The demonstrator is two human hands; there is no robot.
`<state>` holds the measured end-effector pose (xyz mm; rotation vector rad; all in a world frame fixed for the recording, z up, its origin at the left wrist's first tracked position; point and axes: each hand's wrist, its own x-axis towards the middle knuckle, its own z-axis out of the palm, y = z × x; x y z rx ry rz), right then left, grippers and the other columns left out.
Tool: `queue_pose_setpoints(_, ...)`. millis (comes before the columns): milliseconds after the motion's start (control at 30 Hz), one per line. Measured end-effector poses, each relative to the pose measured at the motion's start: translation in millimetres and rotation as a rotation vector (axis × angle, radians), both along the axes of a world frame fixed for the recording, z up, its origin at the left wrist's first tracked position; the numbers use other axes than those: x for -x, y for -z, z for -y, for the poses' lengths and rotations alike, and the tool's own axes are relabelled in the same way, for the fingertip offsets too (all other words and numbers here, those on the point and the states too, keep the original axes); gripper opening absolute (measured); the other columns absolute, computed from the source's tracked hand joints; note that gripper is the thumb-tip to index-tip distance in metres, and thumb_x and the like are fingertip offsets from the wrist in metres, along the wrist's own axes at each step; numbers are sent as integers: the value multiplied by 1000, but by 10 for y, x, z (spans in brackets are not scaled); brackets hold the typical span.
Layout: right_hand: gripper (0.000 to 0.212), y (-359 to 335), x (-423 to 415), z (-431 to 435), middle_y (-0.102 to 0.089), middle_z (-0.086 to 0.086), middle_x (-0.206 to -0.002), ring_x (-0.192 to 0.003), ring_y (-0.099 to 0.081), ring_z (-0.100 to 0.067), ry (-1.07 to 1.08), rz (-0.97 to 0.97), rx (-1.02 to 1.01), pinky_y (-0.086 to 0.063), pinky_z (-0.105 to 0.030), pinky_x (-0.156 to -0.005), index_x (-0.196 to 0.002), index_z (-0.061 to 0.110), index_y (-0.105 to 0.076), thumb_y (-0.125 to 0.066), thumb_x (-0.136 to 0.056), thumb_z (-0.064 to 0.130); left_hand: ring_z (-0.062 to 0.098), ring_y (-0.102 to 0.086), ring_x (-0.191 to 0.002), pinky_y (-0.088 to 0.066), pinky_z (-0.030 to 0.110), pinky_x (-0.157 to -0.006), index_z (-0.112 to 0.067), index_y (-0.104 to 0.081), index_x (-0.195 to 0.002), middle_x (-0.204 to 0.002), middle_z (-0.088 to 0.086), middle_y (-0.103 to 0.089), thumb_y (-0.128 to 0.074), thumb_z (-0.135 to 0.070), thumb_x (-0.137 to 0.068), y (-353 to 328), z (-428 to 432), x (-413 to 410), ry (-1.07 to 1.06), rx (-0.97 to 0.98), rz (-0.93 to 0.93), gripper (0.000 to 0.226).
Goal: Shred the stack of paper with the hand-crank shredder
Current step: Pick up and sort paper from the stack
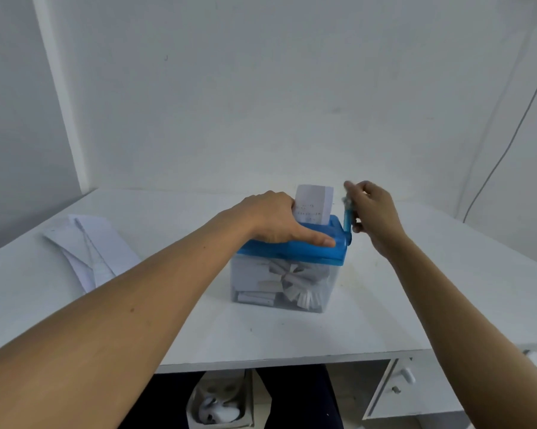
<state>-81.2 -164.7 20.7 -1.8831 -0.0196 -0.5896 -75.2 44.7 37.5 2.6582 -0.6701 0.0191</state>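
Note:
A small hand-crank shredder (335, 252) with a blue top and a clear bin (248, 283) full of paper strips stands in the middle of the white desk (292, 332). A folded printed sheet (315, 202) stands upright in its slot. My left hand (276, 219) lies across the blue top, thumb stretched along the front, fingers curled over the back beside the sheet. My right hand (374, 212) grips the knob of the blue crank (348, 219), which points up on the right side. A stack of white paper (87, 246) lies at the left of the desk.
White walls close in behind and on both sides of the desk. A dark cable (508, 144) hangs down the right wall. Under the desk stand a power strip box (220, 400) and a drawer unit (403, 385).

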Motion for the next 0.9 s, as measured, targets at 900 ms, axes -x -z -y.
queue_pose_setpoints(900,39,-42,1100,28,-56,-10,-59,-49,-51,-21,-294,-257,111,-41,-29,-50,-66,6,-54,-56,-99,27,16,-59,-101,-54,40,-87,-34,-45,-130,-117,-11,-60,-64,-96,-52,-8,18,44,-29,-6,32,102)
